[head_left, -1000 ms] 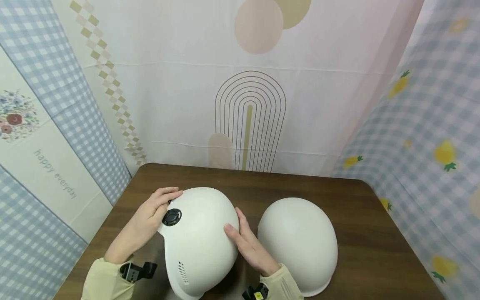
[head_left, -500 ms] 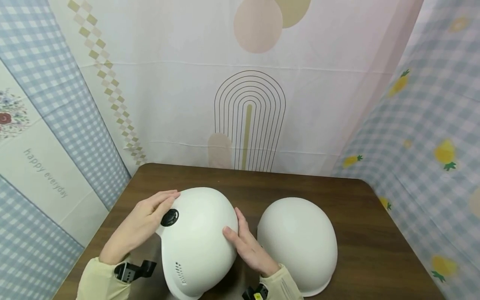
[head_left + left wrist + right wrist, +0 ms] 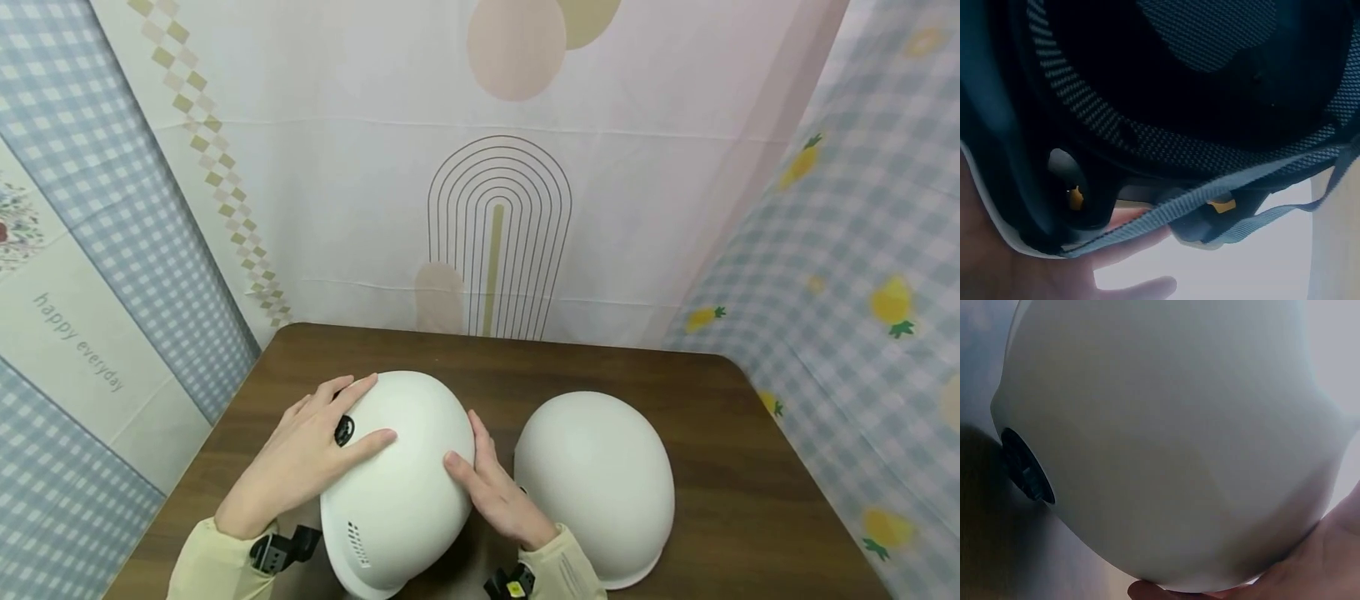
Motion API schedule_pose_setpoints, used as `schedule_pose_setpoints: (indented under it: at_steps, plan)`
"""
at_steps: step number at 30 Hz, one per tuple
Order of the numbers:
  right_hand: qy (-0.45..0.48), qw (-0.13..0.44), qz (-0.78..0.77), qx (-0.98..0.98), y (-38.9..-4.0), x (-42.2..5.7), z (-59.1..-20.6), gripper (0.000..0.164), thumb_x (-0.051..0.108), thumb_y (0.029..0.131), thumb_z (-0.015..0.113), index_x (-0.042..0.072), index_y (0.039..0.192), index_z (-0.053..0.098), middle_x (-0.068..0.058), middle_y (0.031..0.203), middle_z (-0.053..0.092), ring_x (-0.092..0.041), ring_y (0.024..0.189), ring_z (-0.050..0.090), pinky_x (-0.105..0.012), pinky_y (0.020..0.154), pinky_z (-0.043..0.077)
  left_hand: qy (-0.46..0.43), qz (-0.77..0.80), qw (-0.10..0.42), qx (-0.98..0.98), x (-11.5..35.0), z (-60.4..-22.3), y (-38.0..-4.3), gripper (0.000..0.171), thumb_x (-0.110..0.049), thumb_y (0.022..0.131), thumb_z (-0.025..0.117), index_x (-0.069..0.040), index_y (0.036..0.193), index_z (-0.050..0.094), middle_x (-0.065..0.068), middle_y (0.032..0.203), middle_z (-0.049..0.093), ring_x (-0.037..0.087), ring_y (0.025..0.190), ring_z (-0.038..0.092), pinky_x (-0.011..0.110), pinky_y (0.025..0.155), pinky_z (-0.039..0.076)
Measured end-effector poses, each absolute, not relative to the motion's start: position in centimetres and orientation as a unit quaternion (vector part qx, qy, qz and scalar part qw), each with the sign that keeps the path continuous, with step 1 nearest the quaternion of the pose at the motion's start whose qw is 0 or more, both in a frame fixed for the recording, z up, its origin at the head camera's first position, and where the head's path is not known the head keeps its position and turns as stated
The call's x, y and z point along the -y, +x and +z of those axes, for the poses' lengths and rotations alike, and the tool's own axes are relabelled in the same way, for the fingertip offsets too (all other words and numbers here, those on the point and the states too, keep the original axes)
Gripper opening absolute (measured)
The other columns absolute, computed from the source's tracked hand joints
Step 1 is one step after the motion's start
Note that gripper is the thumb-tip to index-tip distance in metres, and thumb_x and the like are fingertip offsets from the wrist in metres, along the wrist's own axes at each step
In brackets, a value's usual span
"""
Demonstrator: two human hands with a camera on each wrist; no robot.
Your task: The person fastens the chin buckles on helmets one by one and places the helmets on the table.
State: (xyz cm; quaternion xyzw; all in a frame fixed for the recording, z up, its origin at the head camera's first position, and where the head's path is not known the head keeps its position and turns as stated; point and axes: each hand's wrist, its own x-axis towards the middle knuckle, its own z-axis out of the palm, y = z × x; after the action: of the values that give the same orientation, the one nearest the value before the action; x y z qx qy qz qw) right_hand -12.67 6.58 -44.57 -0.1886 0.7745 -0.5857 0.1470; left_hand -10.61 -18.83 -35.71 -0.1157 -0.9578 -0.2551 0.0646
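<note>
A white helmet (image 3: 408, 483) lies tilted toward the left side of the table, its open side facing left. My left hand (image 3: 307, 454) grips its left side, thumb spread over the shell beside a round black disc (image 3: 344, 431). From the right, my right hand (image 3: 495, 492) holds the crown between thumb and fingers. In the left wrist view, the dark mesh lining (image 3: 1210, 31) and a grey chin strap (image 3: 1197, 197) show inside. The shell fills most of the right wrist view, with another black disc (image 3: 1027, 465) at its edge. Some fingertips are hidden behind the shell.
A second white helmet (image 3: 596, 487) sits crown up just right of my right forearm. Both rest on a dark brown wooden table (image 3: 750, 500). Patterned cloths (image 3: 360, 208) hang behind and at both sides.
My left hand has shifted right on the helmet; its thumb now lies spread across the shell below the black disc. The right hand keeps its hold, and the second helmet stays put.
</note>
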Motion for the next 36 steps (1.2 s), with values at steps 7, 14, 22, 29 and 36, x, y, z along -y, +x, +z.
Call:
schedule_pose_setpoints:
  at_steps: [7,14,22,29,36]
  plan:
    - [-0.19,0.129,-0.58,-0.782,-12.87,-6.67,-44.39,0.078,0.048,0.1,0.044,0.021,0.157,-0.003,-0.014,0.16,0.002,-0.034,0.146,0.004,-0.065,0.108,0.016,-0.125,-0.265,0.066,0.954,19.01,-35.99,-10.86,0.079,-0.067,0.087,0.055,-0.024,0.15,0.038,0.011,0.152,0.037,0.033,0.142,0.027,0.061,0.108,0.016]
    - [-0.19,0.129,-0.579,-0.782,-12.85,-6.62,-44.27,0.078,0.048,0.1,0.045,0.024,0.157,-0.002,-0.013,0.16,0.003,-0.033,0.145,0.008,-0.064,0.107,0.018,-0.138,-0.247,0.071,0.957,19.27,-36.0,-10.96,0.089,-0.072,0.081,0.058,-0.02,0.15,0.037,0.011,0.15,0.039,0.032,0.14,0.031,0.059,0.11,0.013]
    - [-0.184,0.13,-0.582,-0.781,-12.69,-6.51,-44.38,0.078,0.049,0.099,0.046,0.026,0.157,-0.001,-0.009,0.161,0.005,-0.033,0.146,-0.002,-0.067,0.107,0.014,-0.148,-0.243,0.069,0.956,19.21,-35.91,-10.96,0.099,-0.074,0.077,0.061,-0.009,0.148,0.039,0.014,0.152,0.036,0.033,0.142,0.028,0.055,0.112,0.015]
    - [-0.186,0.119,-0.578,-0.785,-12.53,-6.44,-44.4,0.078,0.048,0.099,0.047,0.025,0.157,0.0,-0.009,0.161,0.006,-0.035,0.146,-0.003,-0.068,0.106,0.015,-0.156,-0.246,0.084,0.953,18.92,-35.96,-10.81,0.101,-0.073,0.077,0.063,-0.005,0.148,0.037,0.012,0.15,0.037,0.038,0.138,0.032,0.055,0.112,0.016]
    - [-0.197,0.097,-0.577,-0.787,-12.65,-6.39,-44.38,0.079,0.044,0.099,0.05,0.022,0.157,0.002,-0.014,0.158,0.01,-0.034,0.14,0.024,-0.061,0.103,0.029,-0.165,-0.252,0.1,0.948,19.08,-36.57,-10.74,0.094,-0.074,0.075,0.063,-0.031,0.153,0.032,0.008,0.148,0.038,0.036,0.132,0.039,0.063,0.101,0.031]
